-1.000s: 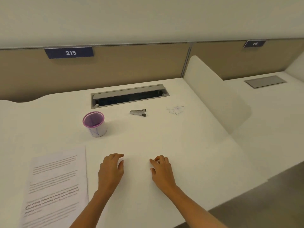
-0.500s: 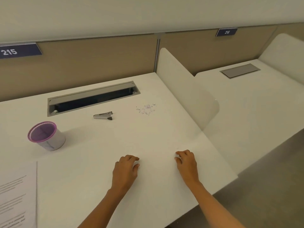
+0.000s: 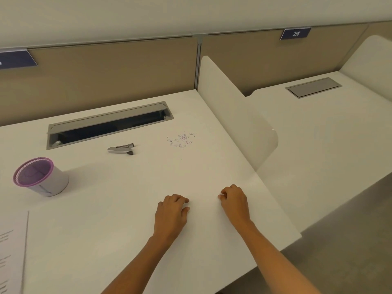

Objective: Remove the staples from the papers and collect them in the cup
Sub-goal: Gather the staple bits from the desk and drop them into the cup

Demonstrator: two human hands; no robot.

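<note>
A white cup with a purple mesh rim stands at the left of the white desk. A grey staple remover lies in the middle, in front of the cable slot. A small heap of loose staples lies to its right. The printed papers show only as a strip at the left edge. My left hand and my right hand rest on the desk near its front, fingers loosely curled, holding nothing. Both hands are well short of the remover and the staples.
An open grey cable slot runs along the back of the desk. A white divider panel bounds the desk on the right, with a neighbouring desk beyond it. A tan partition wall stands behind. The desk's front edge drops to grey floor.
The view has swung to the right, so the cup and papers slid toward the left edge. Both hands stay resting on the desk in the same loose pose.
</note>
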